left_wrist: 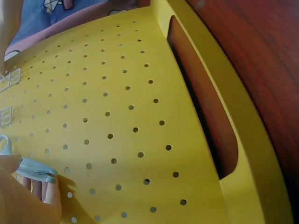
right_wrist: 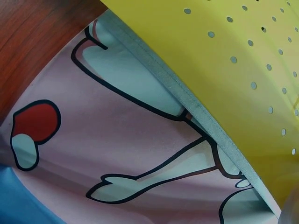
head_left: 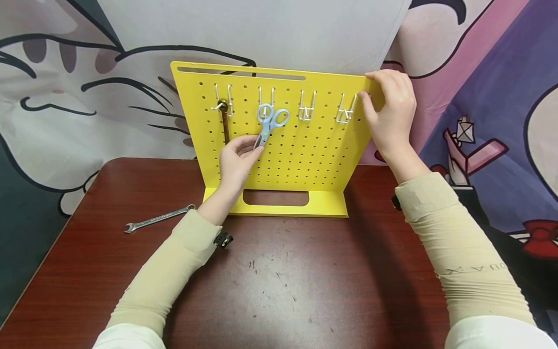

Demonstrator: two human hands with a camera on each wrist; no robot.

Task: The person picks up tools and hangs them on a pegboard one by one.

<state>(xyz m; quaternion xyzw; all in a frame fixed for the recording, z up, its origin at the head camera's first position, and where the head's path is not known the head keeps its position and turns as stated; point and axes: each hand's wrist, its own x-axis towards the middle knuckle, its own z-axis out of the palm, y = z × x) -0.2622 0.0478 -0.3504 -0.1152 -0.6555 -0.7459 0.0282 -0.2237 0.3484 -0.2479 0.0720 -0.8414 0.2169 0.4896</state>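
Light blue scissors [head_left: 267, 121] are pinched near the blades by my left hand [head_left: 235, 162], handles upward. One handle loop overlaps the second white hook [head_left: 272, 92] from the left; whether it hangs on the hook I cannot tell. In the left wrist view the scissors [left_wrist: 35, 168] lie between the thumb and fingers, close to the board. My right hand [head_left: 394, 114] grips the upper right corner of the upright yellow pegboard [head_left: 296, 167], thumb on its front face. The fingertips behind the board are hidden.
A dark ring-ended tool [head_left: 225, 123] hangs from the leftmost hook, beside my left hand. Two more white hooks, a third [head_left: 307, 112] and a fourth [head_left: 345, 115], are further right. A silver wrench [head_left: 161, 218] lies on the brown table [head_left: 283, 281], left of the board.
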